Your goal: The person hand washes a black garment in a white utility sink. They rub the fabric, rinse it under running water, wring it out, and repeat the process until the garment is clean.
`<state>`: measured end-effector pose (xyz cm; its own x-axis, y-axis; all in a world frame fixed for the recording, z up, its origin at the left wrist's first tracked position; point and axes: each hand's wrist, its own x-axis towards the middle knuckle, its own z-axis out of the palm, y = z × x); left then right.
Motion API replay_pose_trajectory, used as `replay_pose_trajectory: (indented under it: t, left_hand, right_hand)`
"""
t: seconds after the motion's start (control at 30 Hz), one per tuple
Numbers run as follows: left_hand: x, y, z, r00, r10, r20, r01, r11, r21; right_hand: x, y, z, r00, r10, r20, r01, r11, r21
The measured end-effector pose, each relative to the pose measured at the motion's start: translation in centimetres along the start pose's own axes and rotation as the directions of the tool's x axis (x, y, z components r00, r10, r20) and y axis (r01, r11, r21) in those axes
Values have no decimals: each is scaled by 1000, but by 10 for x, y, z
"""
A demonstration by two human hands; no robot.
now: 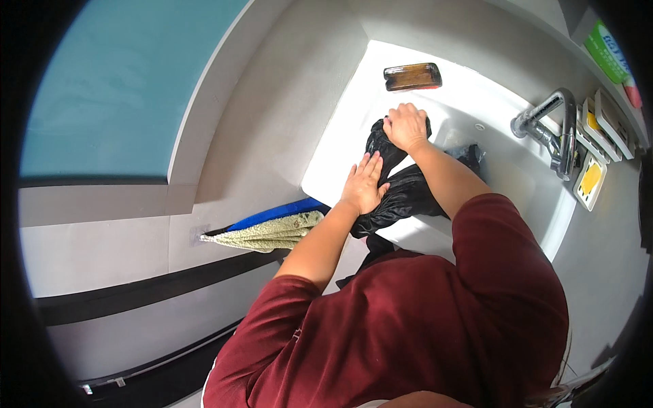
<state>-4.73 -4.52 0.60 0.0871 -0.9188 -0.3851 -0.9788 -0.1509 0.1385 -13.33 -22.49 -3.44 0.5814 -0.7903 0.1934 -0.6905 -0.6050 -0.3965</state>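
White ceramic sink (329, 148) is standing ahead of the person, its basin opening out to the right. Creased black fabric item (408, 190) is lying across the sink's flat left part, one end running up under the right hand, the wider near portion spreading toward the person's body. Light is falling from the side and showing many folds in it.

Left hand (365, 185), bare: lying palm down on the black fabric, fingers stretched out and pointing up and away, thumb standing off to the right. Hand is spreading wide and closing around nothing.

Right hand (407, 128), bare: covering the far end of the fabric, fingers bending over its edge. Cannot tell whether they are pinching cloth or only pressing on it. Both forearms are coming out of short dark-red sleeves.

In the basin, just beyond the right forearm, a dark bundle with a bluish, see-through sheen (469, 158) is sitting; cannot tell whether it is joining the black fabric.

Beyond the right hand, a glossy amber-brown oblong object with dark edges (413, 77) is resting on the sink's far part, apart from the cloth.

To the right, a curved chrome tap (562, 129) is overhanging the sink; beside it a white dish holding a yellow piece (590, 178) is showing. On the left, a pale green textured towel (275, 232) is hanging beside a bright blue cloth (275, 213).
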Motion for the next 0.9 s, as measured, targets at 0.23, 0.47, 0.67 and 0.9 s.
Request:
replay_pose_trajectory:
  t: [0.23,0.47,0.67,0.9]
  left_hand:
    - [-3,1,-3,961,-21,277,-8,995,104]
    - [-20,-2,-7,997,29,73,-24,997,-69]
    - [-26,-9,21,911,-72,-406,-113,903,-414]
    - [-1,-21,27,893,29,-450,-204,916,-345]
  right_hand:
    - [-103,-53,1,958,-249,-143,287,823,490]
    - [-9,34,-8,990,133,40,-134,991,20]
    - [-76,-15,5,943,-294,154,217,897,384]
    - [-115,-43,-9,967,-235,-99,255,894,369]
